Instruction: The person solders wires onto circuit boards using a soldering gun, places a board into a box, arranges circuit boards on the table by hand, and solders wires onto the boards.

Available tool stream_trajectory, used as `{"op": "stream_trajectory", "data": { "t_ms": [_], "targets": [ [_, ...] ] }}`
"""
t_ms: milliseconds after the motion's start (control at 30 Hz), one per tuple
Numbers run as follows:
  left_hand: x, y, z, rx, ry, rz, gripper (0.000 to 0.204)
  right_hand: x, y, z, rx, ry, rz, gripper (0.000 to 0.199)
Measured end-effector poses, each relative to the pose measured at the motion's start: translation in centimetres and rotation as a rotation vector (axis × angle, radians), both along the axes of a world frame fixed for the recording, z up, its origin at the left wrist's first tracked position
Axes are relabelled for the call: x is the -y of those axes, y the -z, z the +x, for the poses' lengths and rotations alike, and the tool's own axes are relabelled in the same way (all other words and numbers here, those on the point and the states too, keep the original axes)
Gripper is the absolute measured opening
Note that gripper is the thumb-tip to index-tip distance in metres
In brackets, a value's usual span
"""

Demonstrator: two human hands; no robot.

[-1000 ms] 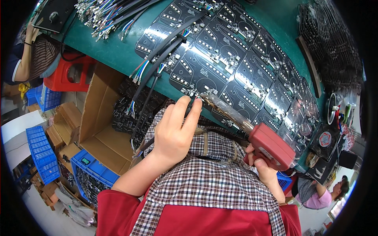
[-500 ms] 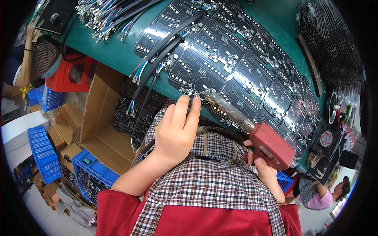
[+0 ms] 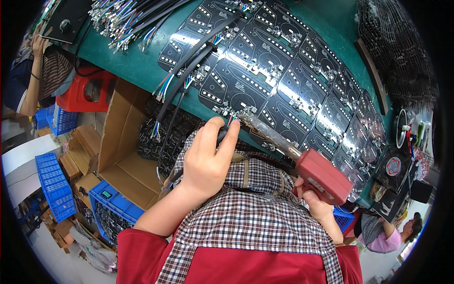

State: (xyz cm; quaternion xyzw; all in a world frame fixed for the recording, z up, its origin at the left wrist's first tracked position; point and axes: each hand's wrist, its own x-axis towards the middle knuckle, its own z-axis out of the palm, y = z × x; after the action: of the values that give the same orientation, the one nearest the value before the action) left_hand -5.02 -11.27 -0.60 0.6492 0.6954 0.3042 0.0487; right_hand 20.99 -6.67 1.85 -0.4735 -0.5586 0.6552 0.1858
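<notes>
My left hand [image 3: 206, 158] pinches a dark cable [image 3: 221, 135] between thumb side and fingertips. Thin coloured wires [image 3: 230, 119] come out of its end at the near edge of a black circuit board [image 3: 243, 89]. My right hand [image 3: 314, 201] is wrapped round the grip of a red pistol-shaped tool [image 3: 324, 176] with a long, stained metal barrel [image 3: 272, 134]. The barrel's tip is close to my left fingertips, by the small parts on the board's near edge; whether it touches them I cannot tell.
Many black boards lie in rows on the green table [image 3: 127, 66]. Black cables [image 3: 191, 59] cross them at left, near a wire bundle [image 3: 125, 21]. An open cardboard box [image 3: 116, 128] and blue crates [image 3: 54, 184] stand at left. A fan [image 3: 393, 165] is at right. Other people are at both sides.
The tool's barrel has shifted slightly left. My left fingers have parted a little, showing more of the cable. The view has shifted slightly.
</notes>
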Motion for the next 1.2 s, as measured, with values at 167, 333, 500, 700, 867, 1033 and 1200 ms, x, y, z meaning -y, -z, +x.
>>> {"op": "stream_trajectory", "data": {
  "t_ms": [167, 333, 500, 700, 867, 1033, 1200],
  "targets": [
    [-0.1, 0.5, 0.2, -0.065, -0.018, 0.053, 0.036, 0.3, 1.2, 1.1, 0.302, -0.241, 0.419, 0.059],
    [-0.2, 0.6, 0.3, -0.083, -0.029, 0.068, 0.035, 0.1, 0.5, 0.0, 0.232, -0.115, 0.277, 0.053],
    [-0.2, 0.3, 0.3, -0.064, -0.027, 0.053, 0.036, 0.4, 0.8, 1.5, 0.253, -0.171, 0.382, 0.055],
    [-0.2, 0.1, 0.1, -0.015, 0.000, 0.050, 0.037, 0.5, 0.6, 0.9, 0.212, -0.119, 0.399, 0.051],
    [-0.4, 0.7, 0.1, -0.010, 0.011, 0.071, 0.036, 0.0, 0.2, 0.2, 0.244, -0.176, 0.342, 0.046],
    [-0.6, 0.1, 0.3, -0.105, 0.019, 0.072, 0.033, 0.6, 0.9, 1.0, 0.272, -0.151, 0.402, 0.043],
    [-1.3, 0.0, 0.1, -0.172, 0.054, 0.058, 0.031, 0.6, 0.7, 0.6, 0.279, -0.115, 0.337, 0.042]
  ]
}}
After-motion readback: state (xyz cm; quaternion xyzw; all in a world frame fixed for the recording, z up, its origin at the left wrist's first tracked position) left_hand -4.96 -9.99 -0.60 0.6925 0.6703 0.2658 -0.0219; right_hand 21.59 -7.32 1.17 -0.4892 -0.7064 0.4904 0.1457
